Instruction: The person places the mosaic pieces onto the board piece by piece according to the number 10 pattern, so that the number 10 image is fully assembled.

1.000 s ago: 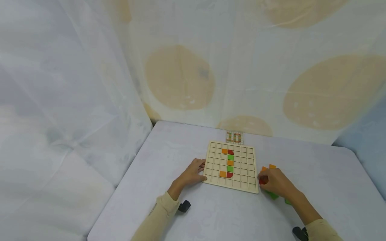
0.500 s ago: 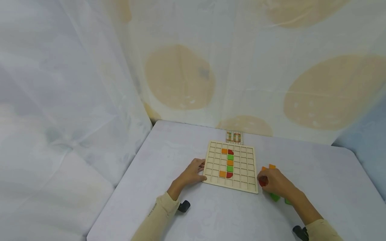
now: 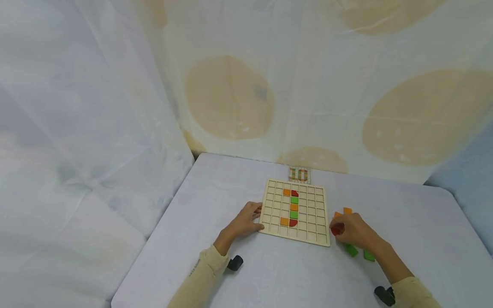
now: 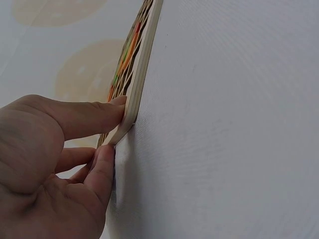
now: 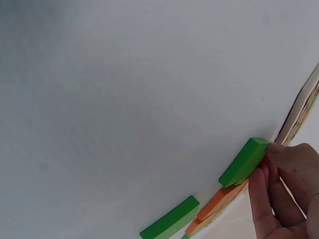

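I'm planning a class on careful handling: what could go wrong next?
The left hand grips the square, pale wooden grid board; a tug might jolt its red, orange and green tiles.
The right hand pinches a small red piece close to a green rectangular block, which it could knock.

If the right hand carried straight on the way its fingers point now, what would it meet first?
Probably the right edge of the square beige wooden grid board, just left of the right hand; depth is unclear.
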A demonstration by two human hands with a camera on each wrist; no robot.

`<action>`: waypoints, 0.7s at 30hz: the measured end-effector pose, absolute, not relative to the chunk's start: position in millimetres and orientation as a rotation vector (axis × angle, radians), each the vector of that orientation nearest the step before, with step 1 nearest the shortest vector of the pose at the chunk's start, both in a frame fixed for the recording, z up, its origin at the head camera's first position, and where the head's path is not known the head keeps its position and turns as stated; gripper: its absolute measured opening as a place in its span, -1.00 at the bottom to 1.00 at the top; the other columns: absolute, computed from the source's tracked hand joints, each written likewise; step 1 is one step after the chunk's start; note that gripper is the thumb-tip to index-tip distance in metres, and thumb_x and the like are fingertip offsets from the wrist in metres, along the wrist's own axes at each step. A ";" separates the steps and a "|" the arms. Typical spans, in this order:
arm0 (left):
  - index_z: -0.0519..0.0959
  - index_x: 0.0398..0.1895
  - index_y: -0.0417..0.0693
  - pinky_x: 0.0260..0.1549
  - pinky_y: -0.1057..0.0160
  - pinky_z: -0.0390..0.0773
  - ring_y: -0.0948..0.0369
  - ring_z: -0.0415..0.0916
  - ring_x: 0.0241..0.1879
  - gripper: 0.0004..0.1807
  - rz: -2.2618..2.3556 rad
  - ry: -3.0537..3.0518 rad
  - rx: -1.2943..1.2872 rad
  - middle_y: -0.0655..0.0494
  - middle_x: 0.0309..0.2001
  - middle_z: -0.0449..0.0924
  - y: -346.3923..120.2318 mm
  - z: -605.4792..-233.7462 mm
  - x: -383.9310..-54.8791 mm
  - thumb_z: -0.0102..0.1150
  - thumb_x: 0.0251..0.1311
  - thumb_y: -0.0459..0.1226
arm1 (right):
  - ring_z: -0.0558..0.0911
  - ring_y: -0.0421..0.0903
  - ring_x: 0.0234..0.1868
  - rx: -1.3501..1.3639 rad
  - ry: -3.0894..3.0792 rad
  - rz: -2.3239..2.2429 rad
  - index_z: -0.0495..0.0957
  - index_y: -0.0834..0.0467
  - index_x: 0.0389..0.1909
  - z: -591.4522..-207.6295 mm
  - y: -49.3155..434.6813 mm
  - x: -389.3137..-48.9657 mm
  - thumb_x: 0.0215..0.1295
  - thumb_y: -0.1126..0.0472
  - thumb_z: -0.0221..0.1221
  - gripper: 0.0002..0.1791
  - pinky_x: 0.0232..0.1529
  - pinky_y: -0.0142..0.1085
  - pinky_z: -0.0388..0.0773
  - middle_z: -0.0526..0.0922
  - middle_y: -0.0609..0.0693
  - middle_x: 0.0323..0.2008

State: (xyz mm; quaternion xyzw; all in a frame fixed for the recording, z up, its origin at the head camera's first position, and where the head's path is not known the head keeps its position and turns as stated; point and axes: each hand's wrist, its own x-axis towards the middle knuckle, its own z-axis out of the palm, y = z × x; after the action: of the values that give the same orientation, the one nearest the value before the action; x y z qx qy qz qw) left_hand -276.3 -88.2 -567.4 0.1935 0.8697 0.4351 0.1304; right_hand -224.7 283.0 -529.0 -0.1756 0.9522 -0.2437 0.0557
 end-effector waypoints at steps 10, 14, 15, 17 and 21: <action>0.23 0.43 -0.19 0.24 0.41 0.37 0.17 0.35 0.18 -0.13 1.255 2.532 0.569 0.01 0.21 0.26 -88.0 -565.9 -276.9 0.44 0.02 -0.38 | 0.60 -0.14 -0.30 -0.528 2.861 -0.831 0.70 0.28 -0.20 -512.8 267.5 -231.2 -0.06 0.42 0.36 -0.69 -0.33 -0.35 0.65 0.69 -0.03 -0.30; 0.23 0.43 -0.19 0.24 0.41 0.37 0.17 0.35 0.18 -0.13 1.254 2.534 0.565 0.01 0.21 0.26 -88.0 -565.3 -277.9 0.43 0.02 -0.39 | 0.63 -0.09 -0.26 -0.530 2.828 -0.904 0.69 0.31 -0.15 -507.9 249.5 -239.3 -0.02 0.38 0.39 -0.67 -0.27 -0.30 0.68 0.70 0.00 -0.26; 0.23 0.43 -0.19 0.24 0.42 0.37 0.17 0.35 0.18 -0.13 1.250 2.536 0.561 0.01 0.21 0.27 -88.0 -565.6 -278.2 0.44 0.02 -0.39 | 0.63 -0.09 -0.25 -0.535 2.832 -0.908 0.69 0.31 -0.15 -507.4 244.1 -241.7 -0.02 0.38 0.40 -0.67 -0.26 -0.29 0.69 0.70 0.00 -0.26; 0.23 0.43 -0.18 0.23 0.43 0.37 0.18 0.35 0.18 -0.13 1.243 2.540 0.551 0.02 0.20 0.27 -87.9 -566.6 -278.6 0.44 0.02 -0.39 | 0.64 -0.09 -0.25 -0.564 2.832 -0.920 0.69 0.31 -0.15 -506.3 232.8 -246.5 -0.02 0.39 0.39 -0.67 -0.24 -0.27 0.70 0.70 0.01 -0.26; 0.24 0.42 -0.20 0.22 0.43 0.38 0.19 0.36 0.17 -0.13 1.236 2.546 0.546 0.03 0.19 0.28 -87.5 -568.8 -278.9 0.45 0.01 -0.38 | 0.64 -0.10 -0.28 -0.644 2.845 -0.932 0.70 0.31 -0.18 -505.7 207.6 -256.0 -0.03 0.40 0.38 -0.69 -0.25 -0.26 0.70 0.71 0.00 -0.29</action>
State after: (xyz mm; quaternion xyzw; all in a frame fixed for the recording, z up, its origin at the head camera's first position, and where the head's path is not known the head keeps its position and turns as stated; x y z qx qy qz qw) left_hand -278.9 -87.5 -568.8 0.1878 0.8759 0.4252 0.1295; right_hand -256.0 207.6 -505.7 -0.2102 0.9284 -0.3040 0.0395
